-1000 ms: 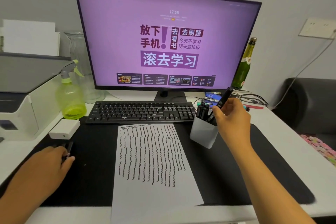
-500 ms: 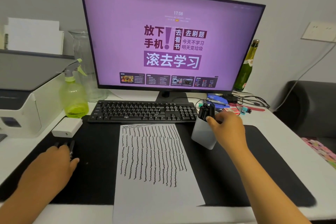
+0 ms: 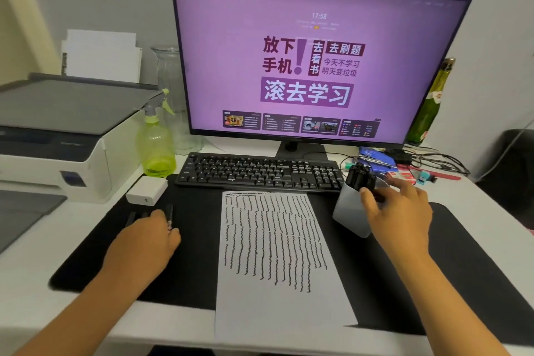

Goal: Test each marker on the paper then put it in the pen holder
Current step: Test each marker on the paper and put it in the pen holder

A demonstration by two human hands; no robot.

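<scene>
Your right hand [image 3: 397,211] hangs spread over the pen holder [image 3: 351,218], fingers relaxed and holding nothing, the stowed markers [image 3: 359,178] standing just beyond your thumb. Your left hand [image 3: 150,237] rests on the loose markers [image 3: 170,211]; whether it pinches one I cannot tell. Next, I judge: lift one, uncap, scribble on the paper [image 3: 277,254] between your hands.

Home office or study desk. A white desk [image 3: 474,211] is set against a plain wall, covered by a black desk mat [image 3: 433,283]. A large monitor [image 3: 315,58] is placed at the far centre, with a black keyboard [image 3: 257,172] before it. A printer [image 3: 57,136] is seen far left, a green spray bottle [image 3: 156,147] beside it, and a green glass bottle [image 3: 430,104] far right.
</scene>
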